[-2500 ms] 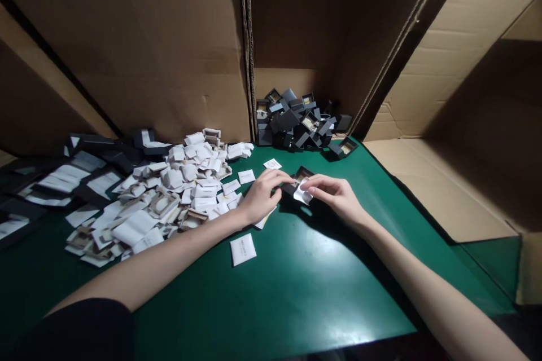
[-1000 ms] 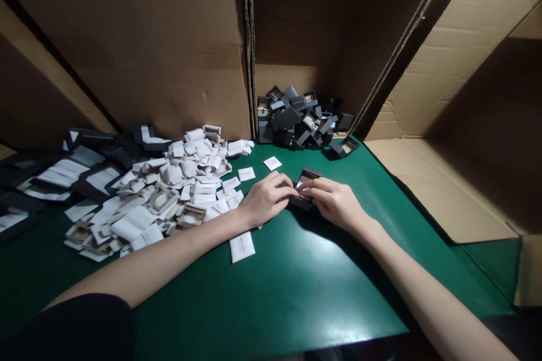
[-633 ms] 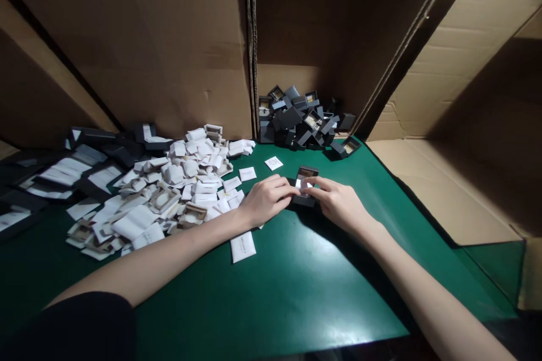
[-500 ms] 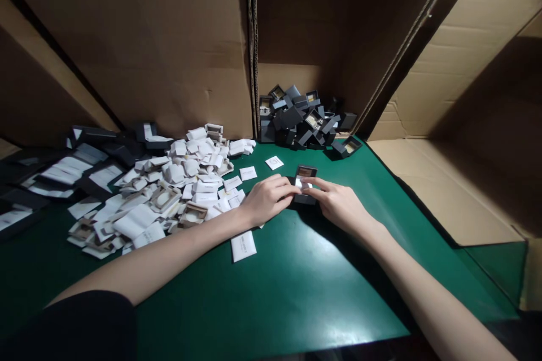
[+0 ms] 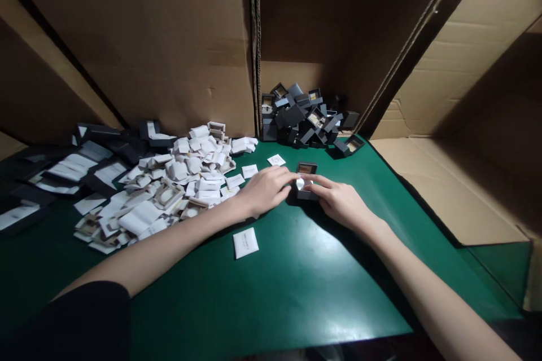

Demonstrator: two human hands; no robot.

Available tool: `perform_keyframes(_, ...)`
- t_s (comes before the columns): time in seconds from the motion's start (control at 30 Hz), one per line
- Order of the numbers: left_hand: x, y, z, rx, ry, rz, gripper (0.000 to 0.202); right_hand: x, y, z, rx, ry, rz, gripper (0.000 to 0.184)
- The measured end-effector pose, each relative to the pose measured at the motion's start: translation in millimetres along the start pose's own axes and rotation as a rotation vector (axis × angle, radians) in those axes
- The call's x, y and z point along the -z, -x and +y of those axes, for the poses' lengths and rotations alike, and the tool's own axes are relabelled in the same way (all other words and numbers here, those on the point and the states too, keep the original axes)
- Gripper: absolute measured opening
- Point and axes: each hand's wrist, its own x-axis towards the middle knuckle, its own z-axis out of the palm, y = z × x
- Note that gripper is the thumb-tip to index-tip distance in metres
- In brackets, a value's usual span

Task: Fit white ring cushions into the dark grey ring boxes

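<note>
L arm: dk slv [image 5: 80, 321], near-blk w/ bluish tint, plain fabric, curved hem [image 5: 121, 287] approx. mid-arm. L forearm [image 5: 182, 240] + L hand [image 5: 266, 189] bare below it. R forearm [image 5: 417, 268] & R hand [image 5: 342, 201] bare too, slim fingers [image 5: 320, 180].

Charcoal box [image 5: 307, 195], white packet [image 5: 245, 243] (dark-lettered), green table [image 5: 292, 299]

No word or number can be read. A white packet [image 5: 245, 243] lying alone on the desk [image 5: 339, 293] bears dark lettering, too blurred to spell out; a white square [image 5: 276, 160] farther back shows an unclear mark, and the pouch [image 5: 249, 171] beside it faint print.
</note>
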Motion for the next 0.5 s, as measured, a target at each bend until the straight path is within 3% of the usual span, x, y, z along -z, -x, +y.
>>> perform_keyframes(0.23,53.7,-4,-27,0.364,-0.384,-0.274,0.032,-2,0,7,-0.018,-0.012,0.016,0.044)
perform_keyframes(0.37,54.8,0,-43,0.470,-0.463,-0.428,0.037,-3,0,8,0.039,-0.117,0.078,0.045)
perform_keyframes(0.5,47.6,1,-47,0.448,-0.484,-0.415,0.036,0,0,9,0.036,-0.180,0.165,0.032)
